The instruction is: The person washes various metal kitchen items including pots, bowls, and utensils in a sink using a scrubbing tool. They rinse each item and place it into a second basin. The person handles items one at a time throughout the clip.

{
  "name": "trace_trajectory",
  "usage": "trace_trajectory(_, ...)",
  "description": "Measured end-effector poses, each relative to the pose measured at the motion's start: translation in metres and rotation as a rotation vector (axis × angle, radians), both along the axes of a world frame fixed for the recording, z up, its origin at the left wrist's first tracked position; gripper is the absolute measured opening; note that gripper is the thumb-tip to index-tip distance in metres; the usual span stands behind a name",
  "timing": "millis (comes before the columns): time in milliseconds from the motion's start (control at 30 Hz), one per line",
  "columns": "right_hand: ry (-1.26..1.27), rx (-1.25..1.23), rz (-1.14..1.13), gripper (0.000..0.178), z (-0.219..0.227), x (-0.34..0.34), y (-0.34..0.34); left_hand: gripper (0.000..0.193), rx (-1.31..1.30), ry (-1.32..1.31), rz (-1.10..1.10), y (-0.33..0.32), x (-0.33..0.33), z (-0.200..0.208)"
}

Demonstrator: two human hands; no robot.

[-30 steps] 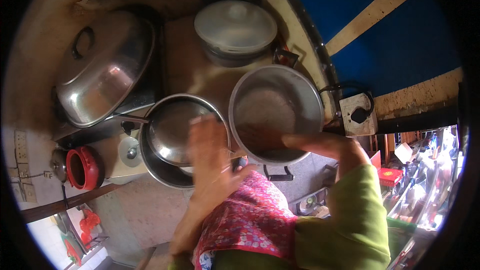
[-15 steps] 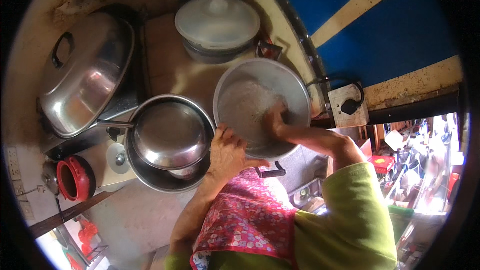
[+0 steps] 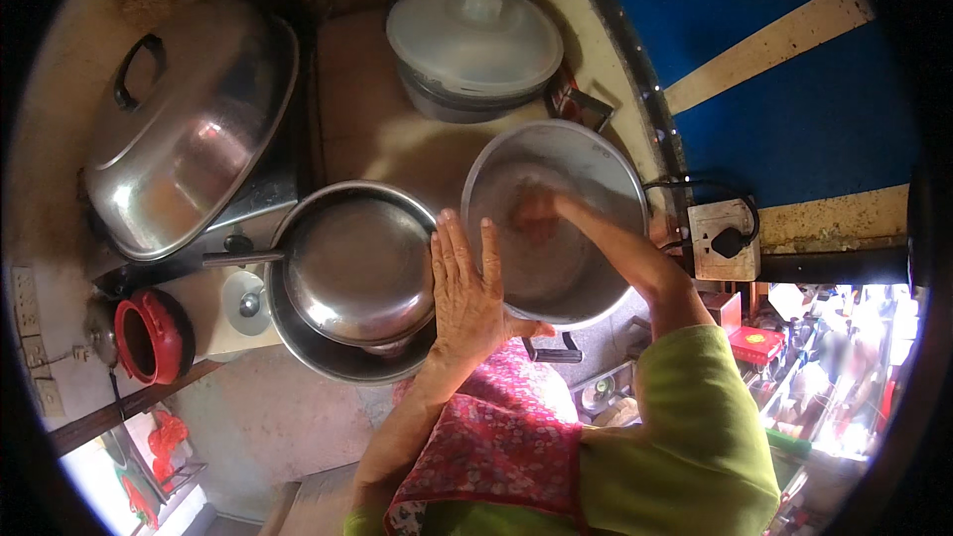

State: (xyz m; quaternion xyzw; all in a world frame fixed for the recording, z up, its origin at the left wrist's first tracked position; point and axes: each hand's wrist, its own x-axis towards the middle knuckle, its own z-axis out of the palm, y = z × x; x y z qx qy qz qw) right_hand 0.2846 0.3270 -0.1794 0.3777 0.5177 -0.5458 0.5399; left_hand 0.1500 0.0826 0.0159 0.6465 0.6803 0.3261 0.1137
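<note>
Grey metal: a deep round pot (image 3: 556, 288), mouth facing the person, just right of the left hand (image 3: 467, 308) and around the right hand (image 3: 538, 213). Round, so no long axis; a black handle (image 3: 554, 349) juts from the near side. Right hand is the nearer, reaching down inside; blurred, so I cannot tell whether it grips anything. Left hand apart from it, flat, fingers straight, thumb spread, at the left rim; contact unclear from where I stand. Left of that, a steel pan (image 3: 362, 268) sits in a wider steel basin (image 3: 318, 362). Beyond, the brown counter (image 3: 352, 139) carries a pale-lidded pot (image 3: 476, 50); far left, a big domed steel lid (image 3: 194, 139), with a red pot (image 3: 154, 337) nearer. Right: a white socket box (image 3: 707, 256) below a blue panel (image 3: 784, 89); bright clutter (image 3: 829, 367) lower down.
</note>
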Motion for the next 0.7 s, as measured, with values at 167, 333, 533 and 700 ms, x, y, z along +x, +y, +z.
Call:
trace_trajectory(167,0.519,0.425,0.242,0.027,0.022,-0.026,-0.004,0.150,-0.025,-0.047,-0.034,0.003,-0.004,-0.010)
trace_trajectory(333,0.840,1.056,0.761,0.028,-0.006,0.004,0.025,0.156,-0.061,-0.031,-0.040,0.005,-0.002,-0.006)
trace_trajectory(533,0.282,0.971,0.928,0.029,0.098,0.029,-0.032,0.155,-0.004,-0.092,0.000,0.003,-0.001,-0.007)
trace_trajectory(700,0.709,0.989,0.509,0.027,0.087,-0.049,-0.074,0.154,-0.050,-0.091,-0.016,0.003,-0.002,-0.005)
